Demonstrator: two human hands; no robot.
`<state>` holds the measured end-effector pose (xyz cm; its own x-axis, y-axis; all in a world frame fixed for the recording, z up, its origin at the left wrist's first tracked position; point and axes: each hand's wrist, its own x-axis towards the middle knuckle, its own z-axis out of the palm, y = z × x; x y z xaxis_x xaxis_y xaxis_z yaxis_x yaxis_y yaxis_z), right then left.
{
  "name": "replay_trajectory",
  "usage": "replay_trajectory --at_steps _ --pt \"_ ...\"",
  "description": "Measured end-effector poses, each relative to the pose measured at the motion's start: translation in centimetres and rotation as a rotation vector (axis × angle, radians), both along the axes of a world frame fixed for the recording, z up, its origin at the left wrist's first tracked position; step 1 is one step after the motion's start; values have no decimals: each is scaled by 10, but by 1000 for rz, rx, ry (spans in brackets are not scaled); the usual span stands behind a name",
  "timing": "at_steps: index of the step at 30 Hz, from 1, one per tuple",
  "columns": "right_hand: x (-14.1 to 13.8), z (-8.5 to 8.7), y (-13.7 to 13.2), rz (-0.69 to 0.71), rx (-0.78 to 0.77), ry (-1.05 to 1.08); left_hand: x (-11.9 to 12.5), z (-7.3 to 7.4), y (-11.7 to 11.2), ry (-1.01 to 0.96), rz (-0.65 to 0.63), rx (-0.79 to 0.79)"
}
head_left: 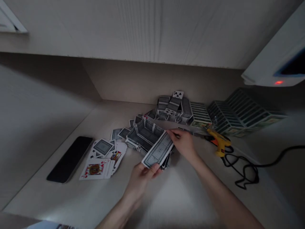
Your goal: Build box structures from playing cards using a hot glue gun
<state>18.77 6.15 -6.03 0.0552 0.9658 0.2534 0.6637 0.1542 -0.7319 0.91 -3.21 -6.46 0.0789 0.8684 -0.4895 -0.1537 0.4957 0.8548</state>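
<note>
My left hand and my right hand hold a strip of joined playing cards, patterned back up, one at each end. The left fingers pinch the near end; the right fingers grip the far end. The strip sits against the open side of a box-like structure built of cards on the desk. Behind it stands a second card-built block with a clubs card on top.
Loose cards, some face up, lie to the left beside a black phone. A yellow glue gun with a black cable lies on the right. Fanned card rows stand at the back right. A white device with a red light hangs above.
</note>
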Motion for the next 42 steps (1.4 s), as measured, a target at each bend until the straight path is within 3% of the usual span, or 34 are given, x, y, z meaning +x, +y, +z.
replay_trajectory --at_steps 6,12,18,26,35,38,42 --pt "3 6 -10 39 103 -4 24 -4 -15 -175 -156 -125" --pt "15 14 -49 320 121 -44 30 -10 -12 -161 -289 31" --pt "18 15 -64 516 145 -64 29 -8 -5 182 -388 276" --pt "19 13 -59 446 209 -78 3 -6 -3 536 -475 584" --pt "17 16 -68 436 257 -302 -7 -7 4 1141 -587 1181" --pt "16 17 -75 443 242 -374 -4 -1 9 1216 -596 1370" --pt "15 18 -81 420 200 -421 -4 2 14 1188 -565 1495"
